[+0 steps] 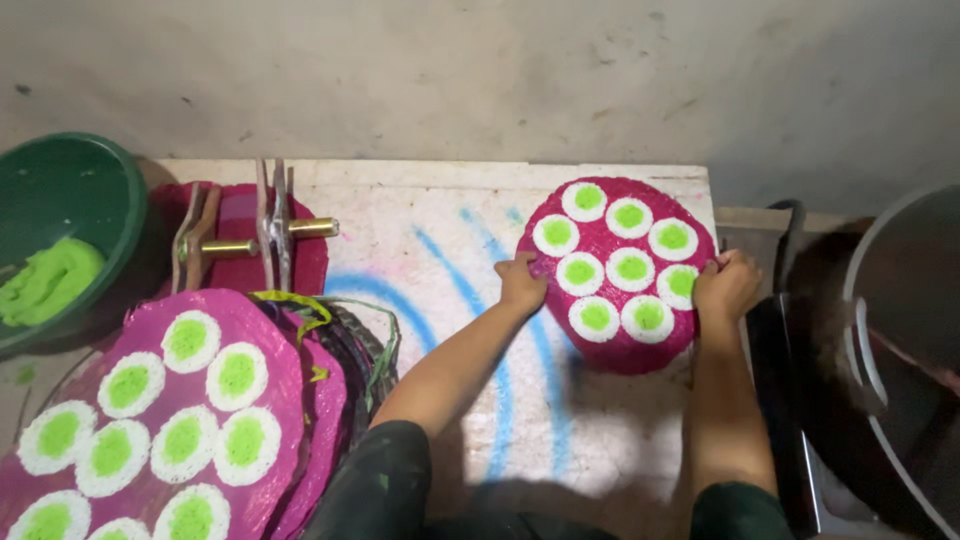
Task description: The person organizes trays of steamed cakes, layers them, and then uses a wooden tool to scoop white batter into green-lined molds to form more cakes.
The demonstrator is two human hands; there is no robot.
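Observation:
A round magenta disc (610, 355) dotted with several white rings with green centres lies on the white board (440, 230) at the right. My left hand (520, 282) grips its left edge and my right hand (725, 285) grips its right edge, both with fingers curled over the rim. A stack of similar magenta discs (160, 400) with the same white and green rounds lies at the lower left.
A green bowl (70, 190) with bright green paste stands at the far left. Two brass-handled metal tools (265, 235) lie on another magenta disc behind the stack. A large dark metal vessel (890, 350) sits at the right. Blue paint streaks mark the board.

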